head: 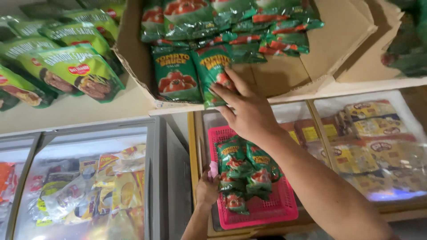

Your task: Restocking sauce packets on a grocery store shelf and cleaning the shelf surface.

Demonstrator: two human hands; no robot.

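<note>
My right hand (248,111) reaches up to a cardboard box (284,75) on the shelf. Its fingers lie over the lower right part of a green sauce pouch (212,66) with red tomatoes on it, and the thumb sits by the pouch's bottom edge. A like pouch (176,75) stands just left of it, and more are stacked behind. My left hand (207,189) grips the left rim of a pink plastic basket (267,213) that rests on a freezer lid and holds several of the same green pouches (242,173).
Lighter green pouches (78,71) lie in a row on the shelf at the left. Below are two glass-topped chest freezers, one (89,186) at the left and one (373,142) at the right, both full of packaged food. Another open box flap (378,49) sits at the upper right.
</note>
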